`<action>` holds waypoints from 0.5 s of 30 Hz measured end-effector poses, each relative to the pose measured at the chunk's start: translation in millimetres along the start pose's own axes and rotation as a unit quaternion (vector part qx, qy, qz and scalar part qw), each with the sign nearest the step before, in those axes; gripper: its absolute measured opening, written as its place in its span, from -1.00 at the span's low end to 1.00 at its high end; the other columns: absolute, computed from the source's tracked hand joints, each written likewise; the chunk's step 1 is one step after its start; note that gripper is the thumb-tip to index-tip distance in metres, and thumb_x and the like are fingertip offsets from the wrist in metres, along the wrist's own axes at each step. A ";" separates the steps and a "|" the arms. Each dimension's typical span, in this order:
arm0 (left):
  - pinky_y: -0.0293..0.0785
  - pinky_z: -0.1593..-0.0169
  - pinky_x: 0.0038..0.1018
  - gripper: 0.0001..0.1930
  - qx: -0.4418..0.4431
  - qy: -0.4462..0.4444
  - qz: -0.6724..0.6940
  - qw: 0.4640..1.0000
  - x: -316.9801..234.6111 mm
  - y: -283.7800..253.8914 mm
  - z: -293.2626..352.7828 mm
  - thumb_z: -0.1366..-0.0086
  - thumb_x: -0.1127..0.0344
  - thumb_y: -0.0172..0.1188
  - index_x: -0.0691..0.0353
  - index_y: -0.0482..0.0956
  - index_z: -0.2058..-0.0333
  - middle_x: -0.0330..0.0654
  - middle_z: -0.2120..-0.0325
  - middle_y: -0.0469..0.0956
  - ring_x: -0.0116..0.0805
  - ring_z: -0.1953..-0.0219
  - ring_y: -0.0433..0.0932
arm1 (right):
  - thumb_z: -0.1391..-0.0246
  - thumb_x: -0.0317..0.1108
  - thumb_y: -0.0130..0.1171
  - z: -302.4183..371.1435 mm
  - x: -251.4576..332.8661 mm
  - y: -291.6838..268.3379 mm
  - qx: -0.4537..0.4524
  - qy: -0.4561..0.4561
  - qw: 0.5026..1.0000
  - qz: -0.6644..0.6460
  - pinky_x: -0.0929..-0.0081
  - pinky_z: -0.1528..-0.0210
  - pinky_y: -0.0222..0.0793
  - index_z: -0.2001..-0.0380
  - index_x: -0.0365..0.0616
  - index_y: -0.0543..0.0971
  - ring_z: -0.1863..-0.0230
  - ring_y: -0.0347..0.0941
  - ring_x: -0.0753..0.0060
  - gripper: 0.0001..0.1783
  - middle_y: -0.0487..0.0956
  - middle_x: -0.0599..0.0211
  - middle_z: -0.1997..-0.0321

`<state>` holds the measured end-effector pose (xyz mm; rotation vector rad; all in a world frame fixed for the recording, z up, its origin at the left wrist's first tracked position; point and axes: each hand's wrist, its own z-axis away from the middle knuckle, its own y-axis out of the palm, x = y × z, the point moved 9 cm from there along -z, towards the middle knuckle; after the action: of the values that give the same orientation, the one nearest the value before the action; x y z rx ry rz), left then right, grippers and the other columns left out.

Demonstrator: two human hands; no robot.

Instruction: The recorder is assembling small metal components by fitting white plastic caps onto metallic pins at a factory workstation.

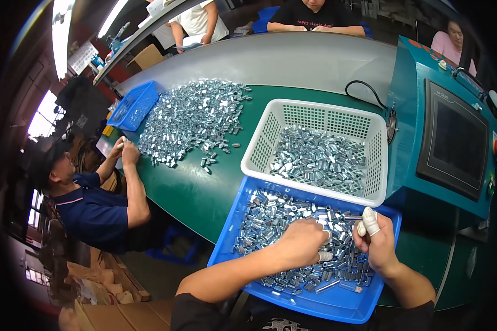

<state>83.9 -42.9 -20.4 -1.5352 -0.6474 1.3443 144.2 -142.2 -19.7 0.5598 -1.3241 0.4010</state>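
A blue tray (pixel 337 311) full of small shiny metal sleeves (pixel 265 223), looking like long nuts, lies before me. My left hand (pixel 303 241) is low over the middle of the tray, its fingers curled and closed among the sleeves; what they hold, if anything, is hidden. White covers sit on some of its fingertips. At the tray's right side, my right hand (pixel 378 240) pinches a thin metal rod (pixel 350 217) that points left over the sleeves. Its thumb and finger wear white covers too. Another loose rod (pixel 327 286) rests near the tray's front.
A white perforated basket (pixel 248 160) of sleeves stands behind the tray. On the green table (pixel 182 187) a large heap of sleeves (pixel 196 118) spreads beside another blue tray (pixel 132 105). A teal machine with a screen (pixel 455 138) stands right. A co-worker (pixel 99 204) handles something at left.
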 end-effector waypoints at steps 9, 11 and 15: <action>0.41 0.24 -0.21 -0.72 0.014 0.029 0.001 0.999 -4.8 1.7 0.6 -0.02 0.12 0.26 0.25 0.54 0.52 -0.09 0.57 0.48 -0.09 0.36 0.50 | -0.27 -0.08 -0.22 4.4 -1.9 -0.8 -0.003 0.005 1.000 0.011 0.73 0.76 -0.04 0.65 -0.11 0.33 0.81 0.08 0.73 -0.53 0.34 0.42 0.77; 0.41 0.32 -0.17 -0.73 -0.035 0.011 0.082 0.996 2.2 -9.9 -1.3 -0.07 0.14 0.24 0.26 0.54 0.51 -0.07 0.61 0.50 -0.07 0.45 0.52 | -0.27 -0.08 -0.22 3.7 0.2 -1.6 -0.008 0.006 1.000 0.011 0.72 0.76 -0.04 0.65 -0.11 0.33 0.80 0.07 0.73 -0.53 0.33 0.42 0.78; 0.44 0.42 -0.56 -0.79 -0.149 -0.079 0.245 0.955 16.5 -53.7 3.0 -0.01 0.35 0.36 0.29 0.51 0.45 -0.19 0.56 0.55 -0.49 0.51 0.52 | -0.28 -0.08 -0.24 0.4 7.8 2.9 -0.004 0.012 1.000 -0.001 0.72 0.69 -0.02 0.66 -0.08 0.31 0.77 0.07 0.73 -0.53 0.32 0.45 0.76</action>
<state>95.6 -6.3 20.7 -1.9311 -0.6096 1.8185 143.8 -140.4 -11.6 0.5484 -1.3011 0.3989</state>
